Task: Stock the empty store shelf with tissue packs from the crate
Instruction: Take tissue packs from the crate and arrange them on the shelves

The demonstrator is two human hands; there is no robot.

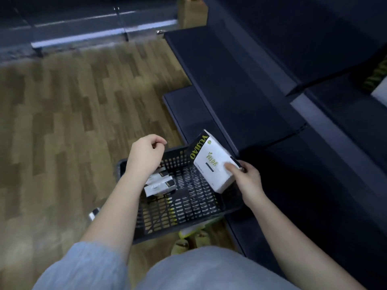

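Hovering at the centre of the frame over the black crate [184, 204], the left hand [145, 154] has its fingers loosely curled and holds nothing, with a few tissue packs [160, 185] lying in the crate just below it. Right of centre, the right hand [245, 176] pinches a white tissue pack [211, 164] tilted above the crate's right edge, beside the dark shelf [226, 80] filling the frame's right side.
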